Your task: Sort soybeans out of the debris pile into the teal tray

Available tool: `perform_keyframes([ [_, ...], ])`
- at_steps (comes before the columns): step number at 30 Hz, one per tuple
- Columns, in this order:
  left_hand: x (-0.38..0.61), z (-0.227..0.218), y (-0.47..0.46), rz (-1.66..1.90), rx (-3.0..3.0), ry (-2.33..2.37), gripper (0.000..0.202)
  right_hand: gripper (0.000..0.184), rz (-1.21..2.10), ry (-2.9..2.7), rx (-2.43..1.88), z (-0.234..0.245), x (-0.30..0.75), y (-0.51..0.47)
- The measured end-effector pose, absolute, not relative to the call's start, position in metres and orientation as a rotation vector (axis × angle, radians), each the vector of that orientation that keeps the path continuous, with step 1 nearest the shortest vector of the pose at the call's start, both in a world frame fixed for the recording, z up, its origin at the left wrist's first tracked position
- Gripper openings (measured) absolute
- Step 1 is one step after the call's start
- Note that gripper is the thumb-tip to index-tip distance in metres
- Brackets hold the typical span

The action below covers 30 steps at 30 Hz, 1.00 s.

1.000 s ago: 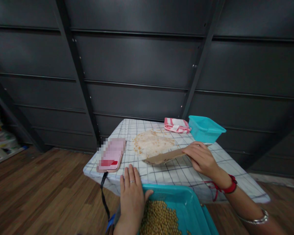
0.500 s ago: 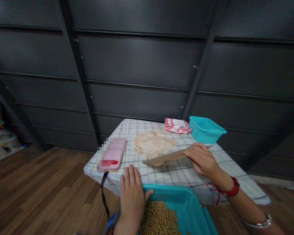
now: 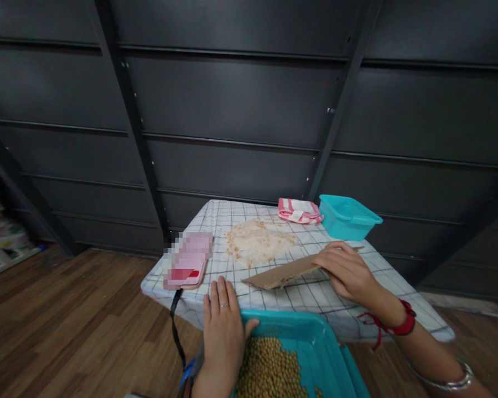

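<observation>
My right hand (image 3: 351,275) is closed around one end of a flat piece of brown cardboard (image 3: 282,272), holding it tilted low above the checked cloth. My left hand (image 3: 224,331) rests with straight fingers lying flat at the table's front edge, its thumb reaching over the left rim of a teal tray (image 3: 315,337). Heaped in that tray's left part are many small round tan beans (image 3: 269,367). A pale, flour-like spread (image 3: 259,241) with yellowish bits at its edges lies on the cloth beyond the cardboard.
A pink phone (image 3: 191,260), partly blurred out, lies at the table's left, with a black strap (image 3: 174,326) hanging below. At the back right are a folded pink-and-white towel (image 3: 299,211) and a turquoise basket (image 3: 348,218). A dark panelled wall (image 3: 232,99) stands behind.
My right hand has shifted slightly right, and the cardboard's near edge has tipped lower toward me. My left hand stays on the tray's side.
</observation>
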<state>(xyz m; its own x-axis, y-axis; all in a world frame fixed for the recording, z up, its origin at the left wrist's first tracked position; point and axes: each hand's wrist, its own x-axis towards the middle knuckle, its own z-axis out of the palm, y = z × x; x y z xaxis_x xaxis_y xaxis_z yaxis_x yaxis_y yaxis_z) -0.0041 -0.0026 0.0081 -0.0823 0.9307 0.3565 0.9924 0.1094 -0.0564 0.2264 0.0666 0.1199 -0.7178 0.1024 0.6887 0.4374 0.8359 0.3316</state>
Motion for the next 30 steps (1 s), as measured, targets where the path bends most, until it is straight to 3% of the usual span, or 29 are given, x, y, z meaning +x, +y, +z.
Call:
perform_keyframes([
  [11, -0.002, 0.010, -0.004, -0.240, -1.869, -2.074, 0.077, 0.038, -0.561, -2.380, -0.503, 0.120, 0.232, 0.046],
  [18, 0.000, 0.014, -0.005, -0.251, -1.875, -2.100, 0.076, 0.036, -0.753, -2.309, -0.530, 0.120, 0.234, 0.049],
  [30, 0.001, 0.017, -0.004, -0.263, -1.889, -2.122, 0.076, 0.033, -0.614, -2.332, -0.556, 0.119, 0.238, 0.038],
])
